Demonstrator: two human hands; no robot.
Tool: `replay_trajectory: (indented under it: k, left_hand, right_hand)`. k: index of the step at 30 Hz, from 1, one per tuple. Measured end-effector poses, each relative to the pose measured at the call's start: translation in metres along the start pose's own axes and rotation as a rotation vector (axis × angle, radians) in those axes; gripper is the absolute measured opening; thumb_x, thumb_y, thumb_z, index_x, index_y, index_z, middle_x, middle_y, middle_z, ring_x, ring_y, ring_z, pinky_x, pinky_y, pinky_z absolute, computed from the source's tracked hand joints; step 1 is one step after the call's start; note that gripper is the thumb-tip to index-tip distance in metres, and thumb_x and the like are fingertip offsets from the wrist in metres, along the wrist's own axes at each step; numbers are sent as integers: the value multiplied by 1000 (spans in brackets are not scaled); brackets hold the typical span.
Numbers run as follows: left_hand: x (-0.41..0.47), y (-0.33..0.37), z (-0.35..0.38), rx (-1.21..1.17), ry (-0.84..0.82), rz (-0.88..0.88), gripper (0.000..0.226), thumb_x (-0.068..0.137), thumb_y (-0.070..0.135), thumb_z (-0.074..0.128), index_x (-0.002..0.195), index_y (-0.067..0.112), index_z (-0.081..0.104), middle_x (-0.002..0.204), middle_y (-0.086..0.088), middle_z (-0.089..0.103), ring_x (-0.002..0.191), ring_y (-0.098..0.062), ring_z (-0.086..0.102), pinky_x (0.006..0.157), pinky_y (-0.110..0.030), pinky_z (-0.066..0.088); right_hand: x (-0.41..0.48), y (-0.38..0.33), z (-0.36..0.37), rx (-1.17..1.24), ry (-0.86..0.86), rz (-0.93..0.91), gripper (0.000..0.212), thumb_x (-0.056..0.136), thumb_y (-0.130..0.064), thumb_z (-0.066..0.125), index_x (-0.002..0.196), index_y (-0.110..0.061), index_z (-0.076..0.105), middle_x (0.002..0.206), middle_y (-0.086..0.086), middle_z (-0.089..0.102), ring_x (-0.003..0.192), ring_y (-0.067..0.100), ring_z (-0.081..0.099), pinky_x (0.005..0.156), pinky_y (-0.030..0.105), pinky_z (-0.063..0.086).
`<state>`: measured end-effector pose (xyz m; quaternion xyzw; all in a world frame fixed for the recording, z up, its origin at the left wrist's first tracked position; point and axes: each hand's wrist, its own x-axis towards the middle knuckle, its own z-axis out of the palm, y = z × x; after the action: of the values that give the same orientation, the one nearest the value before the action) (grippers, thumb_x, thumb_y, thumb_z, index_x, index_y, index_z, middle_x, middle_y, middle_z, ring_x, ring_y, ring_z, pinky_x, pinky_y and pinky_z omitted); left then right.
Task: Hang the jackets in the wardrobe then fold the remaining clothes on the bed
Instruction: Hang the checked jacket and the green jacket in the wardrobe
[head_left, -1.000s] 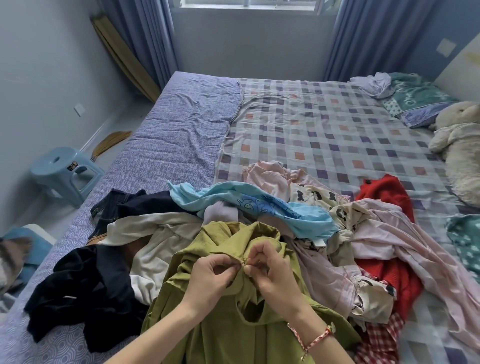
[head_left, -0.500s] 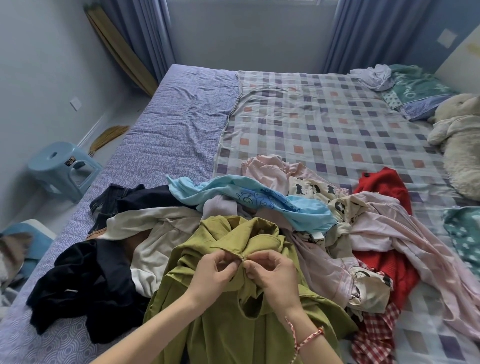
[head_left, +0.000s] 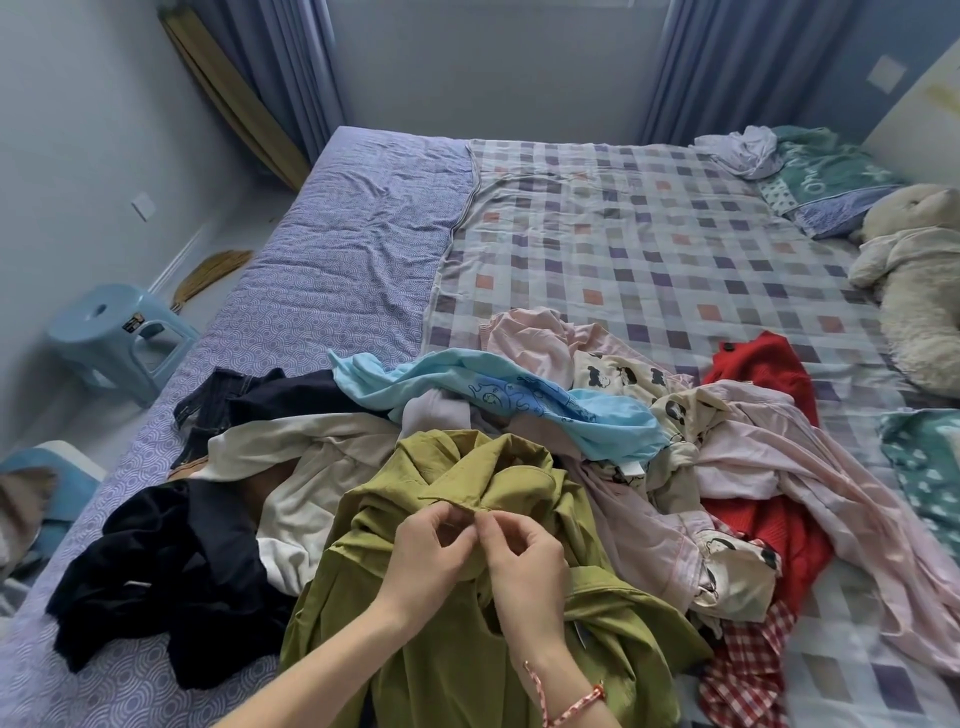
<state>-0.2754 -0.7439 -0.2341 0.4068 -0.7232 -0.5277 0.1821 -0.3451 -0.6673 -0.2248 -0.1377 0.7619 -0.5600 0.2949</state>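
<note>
**Both hands pinch the green jacket below its collar**

The left hand (head_left: 431, 558) and the right hand (head_left: 527, 569) meet at the front opening of the olive-green jacket (head_left: 613, 618), just under its collar. Each has its thumb and forefinger closed on the fabric edge, with the other fingers loosely curled behind. The fingertips of the two hands almost touch. What small part they pinch between them is too small to tell. A red and white braided bracelet (head_left: 571, 701) sits on the right wrist.

The jacket lies at the near edge of the bed (head_left: 358, 249), front side up, collar pointing far. It is rumpled, with its collar standing in folds and its body spread toward the near side under both forearms.

It rests on the near part of a heap of clothes. A black garment (head_left: 156, 577) and a cream one (head_left: 311, 462) lie to its left. A light blue T-shirt (head_left: 519, 405) lies just beyond the collar. To the right are a pale pink garment (head_left: 831, 499), a red one (head_left: 758, 369) and a red checked cloth (head_left: 748, 670). A checked blanket (head_left: 649, 244) covers the far right of the bed.
</note>
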Motion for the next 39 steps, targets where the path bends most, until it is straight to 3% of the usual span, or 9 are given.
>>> replay_trajectory:
  k: [4, 8, 16, 19, 25, 31, 36, 39]
  left_hand:
    - [-1, -2, 3, 160, 73, 118, 19, 82, 1, 64, 76, 19, 63, 76, 4, 65, 72, -6, 61, 65, -12, 47]
    - [-2, 0, 6, 154, 139, 135, 12, 81, 2, 67, 82, 14, 67, 80, 5, 65, 80, -1, 62, 66, -9, 49]
    - [0, 8, 5, 400, 105, 166, 5, 85, 9, 60, 88, 11, 64, 81, 5, 57, 71, -3, 52, 64, -6, 42]
    - [0, 6, 5, 419, 98, 185, 8, 86, 6, 59, 90, 7, 65, 80, 6, 54, 66, 3, 47, 64, -1, 39]
    - [1, -4, 10, 428, 81, 239, 8, 83, 1, 62, 89, 3, 68, 86, -4, 65, 72, -4, 53, 69, 0, 40]
    - [6, -5, 9, 397, 92, 279, 9, 83, -1, 61, 87, 5, 68, 83, 2, 61, 72, -3, 53, 71, 0, 39]
    - [7, -1, 6, 470, 13, 310, 11, 87, 6, 59, 96, 7, 65, 93, -2, 61, 77, -5, 52, 72, -1, 38]
    - [8, 7, 5, 656, -77, 230, 16, 93, 17, 49, 107, 12, 56, 102, -2, 56, 83, -12, 54, 70, -12, 39]
  right_hand:
    - [4, -2, 2, -24, 7, -18, 5, 84, -23, 69, 84, -26, 65, 80, -12, 66, 76, 1, 62, 60, 5, 46]
    - [9, -2, 4, -99, 15, -49, 24, 90, -17, 60, 73, -33, 58, 75, -15, 63, 76, 2, 61, 61, 8, 46]
    - [15, 4, -1, -171, -136, -150, 18, 90, -9, 58, 86, -25, 64, 80, -13, 65, 78, 1, 62, 68, 7, 48]
    - [19, 8, -2, -161, -176, -94, 10, 90, -14, 60, 88, -21, 66, 82, -10, 67, 79, 3, 63, 69, 12, 51]
    - [18, 3, 5, -124, -16, 12, 9, 87, -15, 63, 80, -20, 61, 76, -8, 63, 71, 2, 58, 55, 6, 44]
    - [23, 7, 6, 73, 69, 112, 16, 78, -3, 66, 77, -16, 57, 74, -2, 60, 68, 9, 55, 59, 15, 45]
    - [26, 13, -1, 157, -39, 65, 23, 78, 8, 62, 83, -13, 53, 75, 3, 57, 68, 9, 54, 59, 15, 48]
    - [26, 15, -5, -6, -153, -84, 23, 81, 4, 62, 86, -17, 53, 79, 1, 60, 70, 5, 58, 65, 15, 49]
